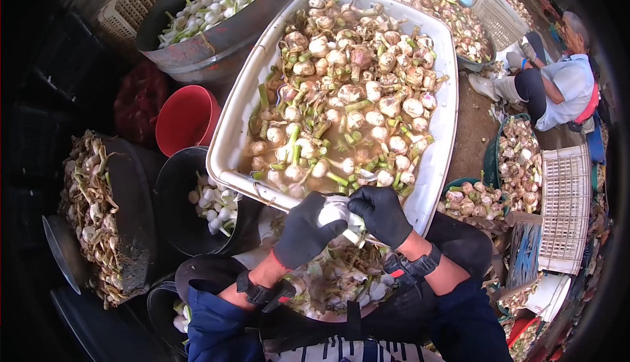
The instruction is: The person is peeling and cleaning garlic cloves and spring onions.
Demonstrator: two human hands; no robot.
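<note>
My left hand [307, 229], in a black glove, is closed around a white garlic bulb [334, 211] at the near rim of a large white tub [222, 165]. My right hand [381, 214], also black-gloved, pinches the bulb's outer layers from the right; its fingertips are partly hidden. The tub holds murky water with unpeeled garlic bulbs [350, 92] and cut green stems. Below my hands, a heap of garlic skins [339, 273] lies between my legs.
To the left stand a black bucket [170, 204] with clean bulbs, an empty-looking red bucket [189, 118] and a large metal tub [192, 57] of trimmed garlic. Filled baskets and a white plastic crate [564, 209] line the right. A seated person [566, 81] is at upper right.
</note>
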